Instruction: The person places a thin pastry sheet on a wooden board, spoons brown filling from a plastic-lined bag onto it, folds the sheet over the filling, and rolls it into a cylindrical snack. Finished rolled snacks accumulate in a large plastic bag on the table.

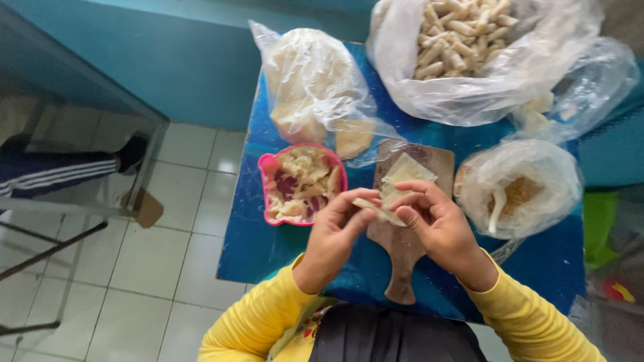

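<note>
Pinching one dough wrapper [384, 209], fingers of both hands closed; four bags, one pink bowl [303, 184].

I see open blue tabletop [268, 251] left of the wooden board [402, 258], below the pink bowl [303, 184]; a hand could pass there. Both hands, left hand [333, 236] and right hand [439, 224], occupy the air over the board. The far half of the table is blocked by three plastic bags: dough bag [312, 84], bag of rolled pieces [469, 57], crumb bag [520, 184]. The bowl stands close beside the board.
</note>
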The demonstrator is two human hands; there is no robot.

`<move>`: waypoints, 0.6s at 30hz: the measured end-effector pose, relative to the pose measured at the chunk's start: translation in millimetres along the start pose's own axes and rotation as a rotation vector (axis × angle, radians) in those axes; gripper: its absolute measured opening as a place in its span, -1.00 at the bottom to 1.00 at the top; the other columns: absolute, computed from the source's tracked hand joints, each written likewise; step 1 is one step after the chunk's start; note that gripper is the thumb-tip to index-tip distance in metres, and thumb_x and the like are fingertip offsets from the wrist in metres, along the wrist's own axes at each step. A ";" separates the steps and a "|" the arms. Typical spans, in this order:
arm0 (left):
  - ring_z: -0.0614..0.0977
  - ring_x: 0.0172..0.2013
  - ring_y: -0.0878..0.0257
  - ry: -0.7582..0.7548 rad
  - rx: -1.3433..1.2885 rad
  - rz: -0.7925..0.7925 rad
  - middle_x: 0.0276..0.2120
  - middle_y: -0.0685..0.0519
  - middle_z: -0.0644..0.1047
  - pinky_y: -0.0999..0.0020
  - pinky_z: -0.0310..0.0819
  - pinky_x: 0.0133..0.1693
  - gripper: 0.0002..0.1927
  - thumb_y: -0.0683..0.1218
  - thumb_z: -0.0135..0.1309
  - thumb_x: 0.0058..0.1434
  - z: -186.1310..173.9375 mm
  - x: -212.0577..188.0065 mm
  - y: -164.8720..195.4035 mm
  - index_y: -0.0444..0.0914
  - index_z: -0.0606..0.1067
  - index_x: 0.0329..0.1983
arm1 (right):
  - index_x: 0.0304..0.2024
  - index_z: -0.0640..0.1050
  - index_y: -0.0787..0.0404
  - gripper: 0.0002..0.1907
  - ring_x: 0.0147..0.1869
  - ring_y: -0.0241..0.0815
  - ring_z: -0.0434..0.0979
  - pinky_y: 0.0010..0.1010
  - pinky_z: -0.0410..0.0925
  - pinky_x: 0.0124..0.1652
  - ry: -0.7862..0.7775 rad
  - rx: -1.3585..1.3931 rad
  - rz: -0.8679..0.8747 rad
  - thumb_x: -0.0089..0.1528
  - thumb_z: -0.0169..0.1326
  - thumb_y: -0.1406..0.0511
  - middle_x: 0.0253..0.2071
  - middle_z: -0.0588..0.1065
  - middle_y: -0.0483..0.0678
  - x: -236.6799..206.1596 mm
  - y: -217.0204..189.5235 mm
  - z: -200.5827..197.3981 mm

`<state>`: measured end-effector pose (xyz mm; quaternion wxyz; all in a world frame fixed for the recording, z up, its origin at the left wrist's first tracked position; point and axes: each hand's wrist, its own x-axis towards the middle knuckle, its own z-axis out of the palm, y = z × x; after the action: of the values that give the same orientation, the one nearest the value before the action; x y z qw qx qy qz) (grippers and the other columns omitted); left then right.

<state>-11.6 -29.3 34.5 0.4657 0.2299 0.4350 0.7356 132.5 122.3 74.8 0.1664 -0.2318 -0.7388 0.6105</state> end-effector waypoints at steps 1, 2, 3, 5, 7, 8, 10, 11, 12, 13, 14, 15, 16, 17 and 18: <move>0.57 0.00 0.36 0.058 0.008 0.047 -0.02 0.05 0.57 0.44 0.45 0.10 -0.62 -0.20 0.05 0.42 -6.3 -6.8 5.0 -0.34 0.43 0.29 | 0.17 0.48 0.11 -0.53 0.07 -0.16 0.50 -0.35 0.34 0.10 0.021 -0.276 -0.177 0.21 0.22 0.23 -0.05 0.58 -0.08 2.0 -3.8 3.8; 0.56 -0.01 0.36 0.104 -0.006 0.119 -0.07 0.06 0.55 0.44 0.44 0.13 -0.60 -0.18 0.06 0.45 -12.9 -13.0 9.7 -0.35 0.41 0.33 | 0.15 0.52 0.07 -0.52 0.11 -0.10 0.46 -0.30 0.31 0.14 0.045 -0.551 -0.356 0.17 0.28 0.22 0.00 0.56 -0.08 5.5 -6.9 8.6; 0.54 -0.02 0.35 0.149 -0.020 0.190 -0.11 0.07 0.53 0.43 0.43 0.16 -0.58 -0.16 0.06 0.49 -19.4 -19.8 13.9 -0.35 0.40 0.37 | 0.13 0.54 0.03 -0.50 0.14 -0.04 0.41 -0.23 0.26 0.14 0.023 -0.676 -0.408 0.13 0.29 0.21 0.06 0.52 -0.07 10.5 -9.0 14.6; 0.53 -0.05 0.34 0.226 -0.041 0.277 -0.17 0.08 0.50 0.42 0.44 0.16 -0.53 -0.13 0.09 0.49 -30.5 -28.2 18.9 -0.34 0.37 0.41 | 0.10 0.57 -0.05 -0.47 0.21 0.08 0.29 -0.08 0.16 0.15 -0.021 -0.928 -0.513 0.05 0.33 0.19 0.18 0.44 -0.03 21.1 -12.9 25.4; 0.55 -0.11 0.33 0.287 -0.053 0.310 -0.21 0.09 0.50 0.40 0.47 0.12 -0.48 -0.12 0.13 0.42 -39.8 -31.5 19.8 -0.31 0.33 0.41 | 0.12 0.57 -0.08 -0.45 0.27 0.09 0.21 -0.06 0.10 0.17 -0.089 -1.039 -0.569 0.05 0.33 0.19 0.27 0.34 -0.03 30.1 -15.8 34.1; 0.55 -0.10 0.32 0.311 -0.066 0.297 -0.17 0.07 0.52 0.39 0.47 0.11 -0.51 -0.13 0.14 0.40 -42.6 -32.0 18.7 -0.32 0.35 0.35 | 0.13 0.57 -0.10 -0.44 0.30 0.09 0.17 -0.06 0.07 0.17 -0.122 -1.095 -0.599 0.05 0.34 0.18 0.31 0.29 -0.02 35.2 -16.9 38.2; 0.57 -0.09 0.30 0.359 -0.093 0.268 -0.10 0.03 0.56 0.38 0.47 0.08 -0.56 -0.15 0.17 0.34 -47.6 -32.8 16.0 -0.34 0.40 0.24 | 0.08 0.58 -0.10 -0.44 0.33 0.11 0.16 -0.02 0.05 0.18 -0.182 -1.130 -0.643 -0.01 0.32 0.19 0.33 0.27 -0.01 46.9 -17.3 45.6; 0.58 -0.07 0.29 0.367 -0.106 0.262 -0.09 0.02 0.56 0.37 0.47 0.09 -0.58 -0.16 0.18 0.34 -48.8 -33.6 14.1 -0.35 0.41 0.22 | 0.06 0.59 -0.10 -0.44 0.34 0.12 0.15 0.00 0.04 0.19 -0.211 -1.146 -0.663 -0.03 0.32 0.19 0.34 0.25 0.00 51.8 -16.7 49.4; 0.59 -0.05 0.27 0.375 -0.119 0.256 -0.08 0.02 0.56 0.36 0.48 0.11 -0.60 -0.17 0.19 0.33 -48.9 -34.1 12.3 -0.36 0.42 0.19 | 0.02 0.59 -0.09 -0.48 0.36 0.13 0.14 0.00 0.04 0.19 -0.220 -1.167 -0.679 -0.03 0.31 0.19 0.35 0.26 0.01 56.0 -15.8 54.2; 0.61 -0.03 0.25 0.381 -0.133 0.250 -0.07 0.01 0.56 0.35 0.48 0.12 -0.62 -0.18 0.20 0.32 -49.0 -34.2 10.9 -0.36 0.44 0.17 | -0.01 0.58 -0.07 -0.52 0.37 0.13 0.14 0.01 0.04 0.19 -0.227 -1.188 -0.696 -0.02 0.30 0.18 0.36 0.26 0.02 60.4 -14.3 58.8; 0.62 -0.03 0.24 0.375 -0.136 0.249 -0.05 0.00 0.56 0.34 0.49 0.12 -0.63 -0.18 0.20 0.32 -49.3 -34.6 10.1 -0.36 0.44 0.15 | -0.05 0.58 -0.06 -0.55 0.39 0.14 0.14 0.02 0.04 0.19 -0.235 -1.210 -0.713 -0.01 0.28 0.17 0.36 0.26 0.03 63.5 -13.0 62.0; 0.62 -0.02 0.23 0.369 -0.139 0.248 -0.02 0.00 0.57 0.33 0.50 0.11 -0.63 -0.18 0.20 0.31 -49.5 -35.1 9.4 -0.36 0.44 0.14 | -0.07 0.59 -0.03 -0.57 0.39 0.14 0.13 0.02 0.03 0.20 -0.264 -1.214 -0.713 -0.03 0.28 0.17 0.37 0.27 0.03 65.1 -11.6 64.0; 0.63 -0.02 0.22 0.362 -0.143 0.245 0.00 0.00 0.57 0.32 0.51 0.11 -0.64 -0.18 0.20 0.31 -49.5 -35.7 9.3 -0.36 0.43 0.13 | -0.10 0.60 -0.01 -0.58 0.39 0.15 0.13 0.02 0.03 0.20 -0.294 -1.219 -0.712 -0.04 0.27 0.16 0.37 0.27 0.04 66.4 -10.5 65.8; 0.64 -0.02 0.21 0.370 -0.146 0.235 -0.01 -0.01 0.57 0.32 0.51 0.11 -0.64 -0.18 0.19 0.31 -49.3 -36.1 9.2 -0.37 0.44 0.13 | -0.13 0.61 0.02 -0.58 0.39 0.15 0.12 0.02 0.03 0.20 -0.323 -1.222 -0.709 -0.05 0.27 0.16 0.37 0.27 0.05 66.9 -9.3 66.9; 0.64 -0.01 0.20 0.376 -0.149 0.225 -0.01 -0.02 0.58 0.32 0.51 0.11 -0.64 -0.18 0.18 0.31 -49.0 -36.2 9.2 -0.37 0.44 0.13 | -0.18 0.61 0.02 -0.65 0.40 0.15 0.13 0.01 0.03 0.21 -0.339 -1.213 -0.705 -0.04 0.27 0.17 0.36 0.28 0.04 67.1 -8.4 67.3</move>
<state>-35.8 -84.0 19.4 0.3071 0.1008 0.4303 0.8429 39.6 102.1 67.1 0.0785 0.0670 -0.9942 0.0304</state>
